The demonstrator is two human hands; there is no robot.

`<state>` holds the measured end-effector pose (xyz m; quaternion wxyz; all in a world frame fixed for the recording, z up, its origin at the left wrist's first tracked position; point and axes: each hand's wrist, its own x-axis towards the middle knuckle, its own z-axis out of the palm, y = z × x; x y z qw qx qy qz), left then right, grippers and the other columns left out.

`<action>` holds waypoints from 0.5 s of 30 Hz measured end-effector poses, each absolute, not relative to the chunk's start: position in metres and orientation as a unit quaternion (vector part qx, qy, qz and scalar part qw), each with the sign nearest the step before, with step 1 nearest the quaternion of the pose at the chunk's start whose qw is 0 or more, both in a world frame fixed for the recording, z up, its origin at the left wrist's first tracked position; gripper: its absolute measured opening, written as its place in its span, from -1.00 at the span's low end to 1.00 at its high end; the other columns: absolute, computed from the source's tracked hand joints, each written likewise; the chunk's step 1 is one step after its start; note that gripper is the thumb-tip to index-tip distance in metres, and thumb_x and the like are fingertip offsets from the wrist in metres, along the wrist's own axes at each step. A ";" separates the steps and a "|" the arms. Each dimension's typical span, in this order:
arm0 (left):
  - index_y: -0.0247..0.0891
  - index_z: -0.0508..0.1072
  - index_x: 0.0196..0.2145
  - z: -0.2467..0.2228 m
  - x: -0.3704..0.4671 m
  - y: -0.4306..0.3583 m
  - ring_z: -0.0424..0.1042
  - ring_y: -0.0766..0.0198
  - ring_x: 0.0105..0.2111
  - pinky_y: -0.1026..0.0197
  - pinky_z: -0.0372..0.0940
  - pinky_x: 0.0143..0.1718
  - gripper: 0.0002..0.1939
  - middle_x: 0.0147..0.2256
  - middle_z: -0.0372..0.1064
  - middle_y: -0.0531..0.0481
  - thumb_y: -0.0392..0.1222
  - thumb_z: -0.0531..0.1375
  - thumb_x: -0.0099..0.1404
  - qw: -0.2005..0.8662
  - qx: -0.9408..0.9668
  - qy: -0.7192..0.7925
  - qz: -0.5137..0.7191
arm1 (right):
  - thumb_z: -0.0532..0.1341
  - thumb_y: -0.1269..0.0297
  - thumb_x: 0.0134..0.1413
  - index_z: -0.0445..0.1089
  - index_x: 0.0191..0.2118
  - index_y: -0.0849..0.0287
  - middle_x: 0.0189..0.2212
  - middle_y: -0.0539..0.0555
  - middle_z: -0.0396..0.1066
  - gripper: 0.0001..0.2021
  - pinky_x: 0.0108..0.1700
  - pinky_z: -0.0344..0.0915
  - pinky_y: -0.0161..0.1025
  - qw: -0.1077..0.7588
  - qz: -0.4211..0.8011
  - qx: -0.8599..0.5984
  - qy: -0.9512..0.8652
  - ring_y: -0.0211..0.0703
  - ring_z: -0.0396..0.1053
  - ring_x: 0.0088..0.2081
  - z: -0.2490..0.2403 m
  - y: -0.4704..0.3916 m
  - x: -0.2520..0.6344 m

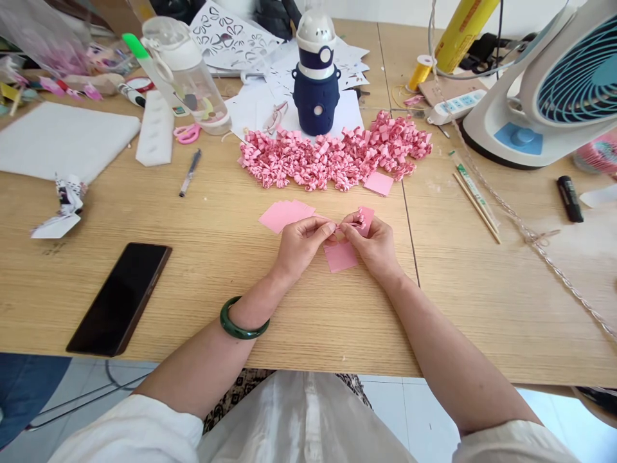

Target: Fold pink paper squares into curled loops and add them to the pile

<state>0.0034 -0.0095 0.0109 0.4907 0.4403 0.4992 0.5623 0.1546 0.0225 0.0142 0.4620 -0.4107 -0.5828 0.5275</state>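
Observation:
My left hand (303,244) and my right hand (371,244) meet above the table, fingertips almost touching. Both pinch a pink paper strip (357,225) whose far end, by my right fingers, looks curled or fringed. Under and around the hands lie pink paper sheets: a fanned stack (285,215) to the left, and a pink square (340,257) just below the fingers. Another pink piece stands behind my right fingers. Farther back spreads a long heap of curled pink paper pieces (308,157), with a small pink pad (378,183) at its front right.
A dark blue bottle (316,96) stands behind the heap; a clear bottle (197,87), pink scissors (187,134) and a pen (190,172) are left of it. A phone (120,299) lies front left. On the right are a fan (525,96), wooden sticks (477,206), a marker (569,199) and a twisted cord (554,263).

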 end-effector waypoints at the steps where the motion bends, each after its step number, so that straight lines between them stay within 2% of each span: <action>1: -0.30 0.60 -0.37 0.010 0.003 -0.009 0.52 0.28 -0.41 0.22 0.44 -0.26 -0.78 -0.42 0.57 -0.02 -0.06 0.34 0.20 0.505 0.432 0.491 0.563 | 0.32 0.20 0.07 0.42 -0.43 0.17 -0.48 -0.03 0.42 -0.83 -0.31 0.27 -0.29 0.459 0.527 -0.412 -0.584 -0.30 0.31 -0.42 0.014 0.023 0.155; 15: -0.28 0.61 -0.39 0.011 -0.002 -0.006 0.48 0.28 -0.40 0.22 0.40 -0.28 -0.74 -0.43 0.55 -0.02 -0.01 0.37 0.17 0.499 0.464 0.486 0.547 | 0.35 0.11 0.06 0.43 -0.40 0.14 -0.47 -0.02 0.47 -0.79 -0.28 0.36 -0.27 0.437 0.568 -0.392 -0.577 -0.27 0.38 -0.43 0.014 0.024 0.158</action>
